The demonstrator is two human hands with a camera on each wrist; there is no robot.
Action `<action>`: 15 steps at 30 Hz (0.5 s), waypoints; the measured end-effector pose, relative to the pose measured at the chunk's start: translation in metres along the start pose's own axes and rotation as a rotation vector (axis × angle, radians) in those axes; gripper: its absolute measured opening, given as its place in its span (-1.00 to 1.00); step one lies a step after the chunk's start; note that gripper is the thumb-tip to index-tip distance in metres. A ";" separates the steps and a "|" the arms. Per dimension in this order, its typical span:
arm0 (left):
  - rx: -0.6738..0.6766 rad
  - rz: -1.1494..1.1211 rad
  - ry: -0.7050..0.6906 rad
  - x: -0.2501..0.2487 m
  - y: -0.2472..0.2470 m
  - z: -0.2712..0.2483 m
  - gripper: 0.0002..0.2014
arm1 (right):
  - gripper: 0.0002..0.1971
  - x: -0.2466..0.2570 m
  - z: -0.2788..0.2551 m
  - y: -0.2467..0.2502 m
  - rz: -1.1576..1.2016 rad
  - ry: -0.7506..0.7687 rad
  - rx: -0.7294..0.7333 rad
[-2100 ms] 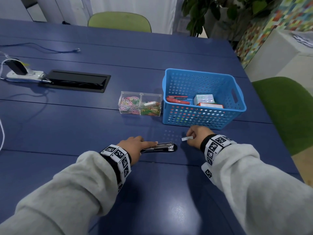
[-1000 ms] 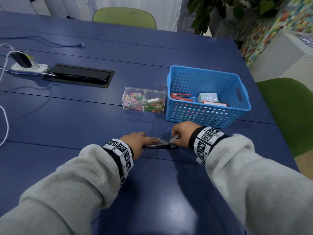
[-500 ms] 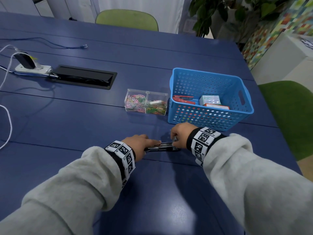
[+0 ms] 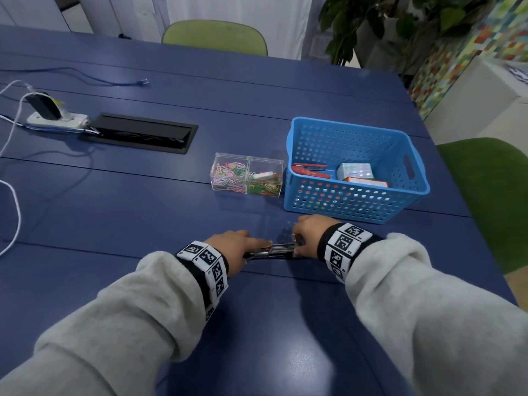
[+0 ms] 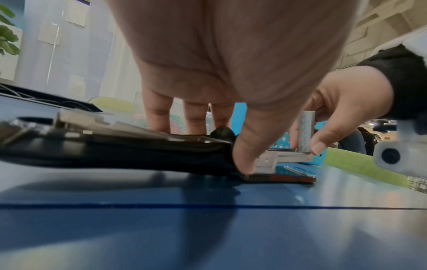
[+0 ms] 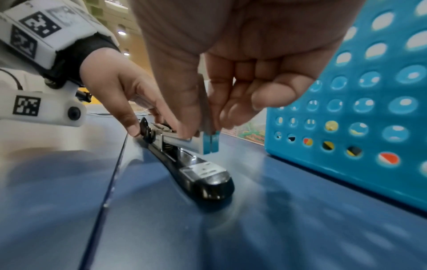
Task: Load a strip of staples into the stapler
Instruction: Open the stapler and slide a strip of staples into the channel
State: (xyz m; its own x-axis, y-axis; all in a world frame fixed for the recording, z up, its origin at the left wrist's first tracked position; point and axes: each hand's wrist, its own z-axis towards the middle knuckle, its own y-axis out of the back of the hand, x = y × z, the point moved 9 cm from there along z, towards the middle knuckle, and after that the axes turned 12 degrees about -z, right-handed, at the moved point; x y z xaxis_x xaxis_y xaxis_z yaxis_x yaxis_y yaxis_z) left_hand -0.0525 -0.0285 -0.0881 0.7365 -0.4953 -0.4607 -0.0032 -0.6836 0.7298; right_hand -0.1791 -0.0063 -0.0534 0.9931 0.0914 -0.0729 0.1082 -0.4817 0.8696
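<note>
Black stapler (image 4: 271, 250) lies along the 9-to-3 line between your hands. At the left wrist, your left hand (image 5: 231, 73) pins its hinge. At the right wrist, your right hand (image 6: 231, 64) pinches the staple strip (image 6: 206, 117) upright over the channel's 3 o'clock end.

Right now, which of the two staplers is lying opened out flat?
The black stapler on the table, between both hands, is opened out flat. The red stapler lies untouched in the blue basket.
</note>
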 end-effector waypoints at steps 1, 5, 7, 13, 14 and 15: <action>-0.001 0.000 0.000 0.000 0.000 0.000 -0.35 | -0.71 0.001 0.001 0.000 -0.008 0.004 -0.001; 0.001 -0.014 0.002 0.000 -0.001 -0.001 -0.34 | -0.67 0.004 0.004 -0.004 0.001 0.022 0.013; 0.002 -0.016 0.003 0.001 -0.001 -0.001 -0.34 | -0.66 0.003 0.006 -0.006 0.008 0.019 0.021; -0.007 -0.020 -0.004 0.000 -0.001 -0.002 -0.34 | -0.68 0.002 0.006 -0.011 0.009 0.023 0.039; -0.009 -0.020 -0.006 -0.001 -0.001 -0.002 -0.35 | -0.68 0.003 0.006 -0.010 0.007 0.022 0.042; -0.011 -0.021 -0.009 -0.001 -0.001 -0.002 -0.35 | -0.68 0.003 0.006 -0.011 0.006 0.021 0.045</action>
State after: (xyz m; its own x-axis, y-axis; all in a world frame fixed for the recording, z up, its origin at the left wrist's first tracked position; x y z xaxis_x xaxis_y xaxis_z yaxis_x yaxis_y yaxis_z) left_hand -0.0517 -0.0266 -0.0870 0.7301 -0.4861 -0.4802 0.0191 -0.6880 0.7254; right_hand -0.1769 -0.0062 -0.0663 0.9926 0.1067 -0.0572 0.1049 -0.5209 0.8472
